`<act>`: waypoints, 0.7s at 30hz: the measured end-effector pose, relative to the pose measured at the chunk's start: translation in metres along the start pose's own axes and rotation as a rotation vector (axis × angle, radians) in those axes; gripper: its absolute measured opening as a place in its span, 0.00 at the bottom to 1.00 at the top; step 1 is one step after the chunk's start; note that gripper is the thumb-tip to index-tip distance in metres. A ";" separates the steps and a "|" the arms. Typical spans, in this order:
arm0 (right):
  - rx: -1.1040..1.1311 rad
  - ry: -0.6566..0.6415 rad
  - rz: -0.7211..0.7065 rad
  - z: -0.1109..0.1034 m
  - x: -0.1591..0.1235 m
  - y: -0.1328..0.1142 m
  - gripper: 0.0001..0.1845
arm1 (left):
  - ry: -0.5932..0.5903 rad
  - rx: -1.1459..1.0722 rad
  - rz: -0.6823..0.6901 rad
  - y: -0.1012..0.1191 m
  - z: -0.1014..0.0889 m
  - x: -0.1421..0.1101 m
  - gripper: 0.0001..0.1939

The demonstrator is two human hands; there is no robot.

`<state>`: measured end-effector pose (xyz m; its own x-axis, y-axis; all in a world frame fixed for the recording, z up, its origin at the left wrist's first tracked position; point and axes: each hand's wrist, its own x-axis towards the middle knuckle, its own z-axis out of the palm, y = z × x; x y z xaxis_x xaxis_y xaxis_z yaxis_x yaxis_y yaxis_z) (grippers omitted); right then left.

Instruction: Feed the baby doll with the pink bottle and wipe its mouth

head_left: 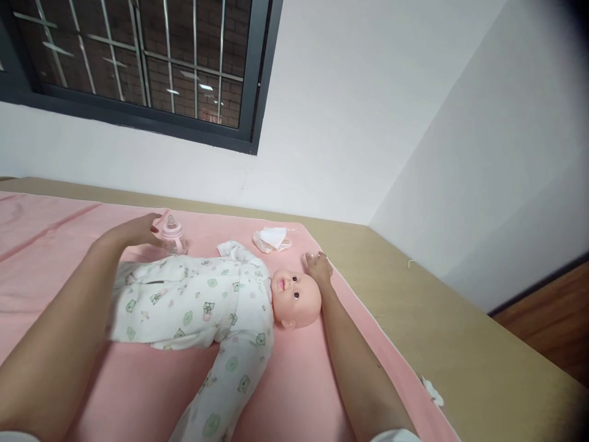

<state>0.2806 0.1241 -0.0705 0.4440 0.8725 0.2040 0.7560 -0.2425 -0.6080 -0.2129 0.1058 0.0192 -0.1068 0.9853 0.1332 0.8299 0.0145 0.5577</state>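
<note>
A baby doll lies on its back on a pink mat, its head to the right. It wears a white sleepsuit with green bear prints. My left hand reaches across the doll's lower end, fingers apart, beside a small baby bottle with a pink collar and clear teat. The bottle stands upright; whether the fingertips touch it I cannot tell. Just beyond the doll's head is my right hand, its fingers loosely bent and apart, with nothing visible in them.
A clear plastic packet with white tissue lies on the mat behind the doll. A crumpled white scrap lies at the mat's right edge. The wooden tabletop meets white walls, with a barred window above.
</note>
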 end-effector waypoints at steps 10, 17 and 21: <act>0.277 0.210 -0.271 0.000 -0.005 0.004 0.26 | 0.239 -0.115 0.557 0.153 -0.008 -0.101 0.25; 0.214 0.236 -0.430 -0.009 -0.017 0.001 0.25 | -0.317 0.130 0.836 0.205 0.056 -0.084 0.19; 0.220 0.182 -0.378 -0.011 -0.019 0.002 0.25 | -0.475 0.107 0.836 0.211 0.084 -0.055 0.18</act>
<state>0.2789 0.1020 -0.0673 0.2491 0.7889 0.5617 0.7699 0.1905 -0.6091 0.0135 0.0694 0.0608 0.7541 0.6499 0.0947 0.5851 -0.7303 0.3527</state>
